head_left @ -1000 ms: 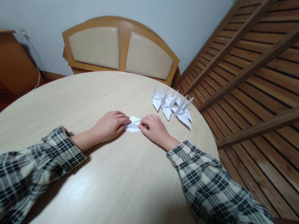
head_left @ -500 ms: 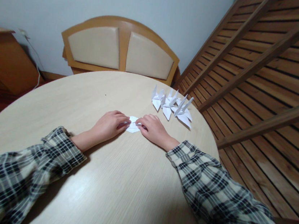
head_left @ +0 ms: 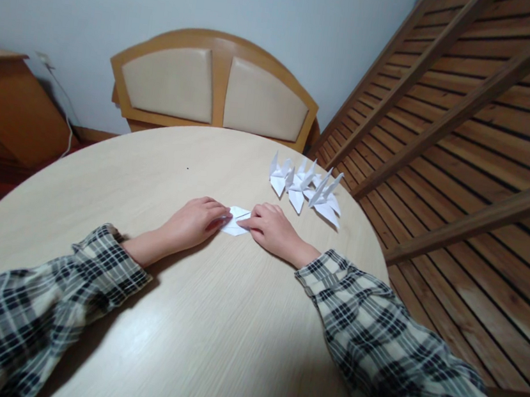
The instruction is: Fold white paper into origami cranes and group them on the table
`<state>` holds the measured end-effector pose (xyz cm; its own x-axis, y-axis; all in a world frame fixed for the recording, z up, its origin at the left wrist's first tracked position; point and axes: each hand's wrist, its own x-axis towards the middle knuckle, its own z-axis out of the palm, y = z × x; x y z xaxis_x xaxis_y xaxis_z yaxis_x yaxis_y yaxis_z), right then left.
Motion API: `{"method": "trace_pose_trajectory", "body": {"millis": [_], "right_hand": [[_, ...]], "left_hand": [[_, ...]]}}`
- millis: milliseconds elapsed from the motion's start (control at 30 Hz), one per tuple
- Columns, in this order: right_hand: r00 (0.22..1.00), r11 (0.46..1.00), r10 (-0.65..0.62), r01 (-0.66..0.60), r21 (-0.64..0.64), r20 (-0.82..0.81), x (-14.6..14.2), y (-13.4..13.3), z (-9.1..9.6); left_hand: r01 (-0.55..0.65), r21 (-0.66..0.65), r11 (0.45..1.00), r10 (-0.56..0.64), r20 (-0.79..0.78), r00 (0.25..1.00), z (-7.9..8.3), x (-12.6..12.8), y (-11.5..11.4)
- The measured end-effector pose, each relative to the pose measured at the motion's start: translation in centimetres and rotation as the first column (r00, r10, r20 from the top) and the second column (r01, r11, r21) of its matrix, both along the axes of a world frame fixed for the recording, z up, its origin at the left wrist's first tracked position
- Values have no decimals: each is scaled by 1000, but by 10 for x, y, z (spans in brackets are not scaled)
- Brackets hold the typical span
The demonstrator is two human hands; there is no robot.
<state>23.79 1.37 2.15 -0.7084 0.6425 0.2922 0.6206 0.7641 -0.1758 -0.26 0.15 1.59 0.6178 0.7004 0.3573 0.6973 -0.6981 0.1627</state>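
At the far left we see a wooden cabinet (head_left: 10, 103) against the pale wall, a white cable (head_left: 61, 103) hanging beside it; further right a padded wooden chair (head_left: 215, 86) stands behind a round, light-wood bench (head_left: 210, 333); both of our forearms, in checked sleeves (head_left: 65, 290), reach across it toward the middle.

Our left hand (head_left: 194, 222) lies palm down with its fingers curled, fingertips pressing the left edge of a small folded white paper (head_left: 234, 224) flat on the bench; it pins the sheet rather than lifting it. Our right hand (head_left: 271, 228) meets it from the other side, fingers bent, the forefinger and thumb pinched at the paper's right point; whether they hold a flap or only press on it, we cannot tell.

Compared with half a second ago the right fingertips have crept a little leftward over the paper, and a thin upper edge shows between the hands again, as it did a second ago; we judge that a crease is being run and sharpened, the fold not yet finished.

To the right, near the bench's far edge and apart from the hands, sits a cluster of finished paper cranes (head_left: 305, 190), wings up; beyond them run slatted wooden panels (head_left: 468, 152).
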Motion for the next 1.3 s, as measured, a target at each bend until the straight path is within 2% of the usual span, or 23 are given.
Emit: {"method": "trace_pose_trajectory", "body": {"millis": [333, 1300], "right_hand": [[999, 1000, 12, -12, 5, -30, 4, 0, -1], [1000, 999, 10, -10, 44, -2, 3, -1, 2]], "left_hand": [[84, -47, 995, -83, 25, 996, -5, -8, 7], [79, -2, 997, -79, -56, 995, -3, -6, 2]]}}
